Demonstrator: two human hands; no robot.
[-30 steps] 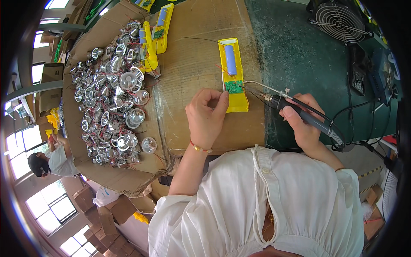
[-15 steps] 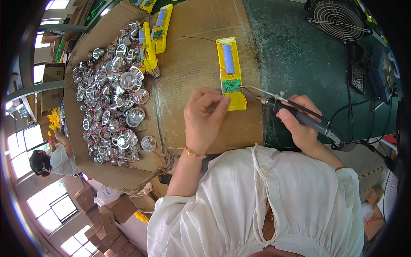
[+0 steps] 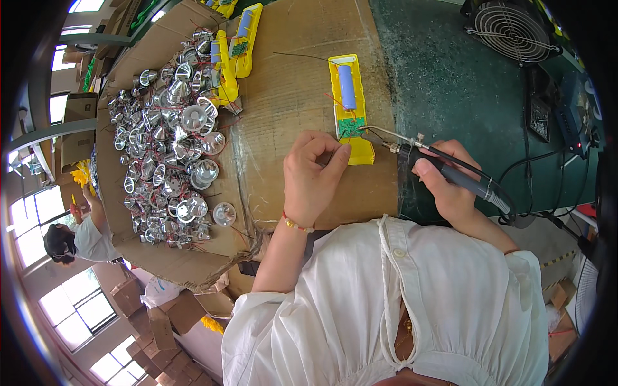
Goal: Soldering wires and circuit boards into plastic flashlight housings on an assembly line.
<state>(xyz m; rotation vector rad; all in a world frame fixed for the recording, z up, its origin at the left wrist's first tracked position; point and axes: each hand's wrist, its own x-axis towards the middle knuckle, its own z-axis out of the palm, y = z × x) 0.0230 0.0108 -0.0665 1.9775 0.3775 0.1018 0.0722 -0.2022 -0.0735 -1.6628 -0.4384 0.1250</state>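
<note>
A yellow plastic housing point(image 3: 362, 152) lies on the cardboard in front of me, with a blue cylindrical battery cell point(image 3: 346, 87) and a small green circuit board point(image 3: 351, 127) in it. My left hand point(image 3: 314, 174) is closed in a pinch at the board's near left corner, on a thin dark wire mostly hidden by the fingertips. My right hand point(image 3: 447, 183) grips a black soldering iron point(image 3: 460, 178). The bent metal tube point(image 3: 393, 134) along the iron reaches the board's right edge; the iron's own tip stays apart from the board, to its right.
On the left, a cardboard box point(image 3: 145, 262) holds many silver reflector cups point(image 3: 170, 186) with red wires. More yellow housings point(image 3: 244, 58) lie at its far edge. A fan point(image 3: 510, 31) and a blue soldering station point(image 3: 570, 119) stand at the right. Another person point(image 3: 90, 235) works far left.
The housing has shifted slightly to the right, and my left hand has moved right with it. The iron has barely moved, its tube still at the board.
</note>
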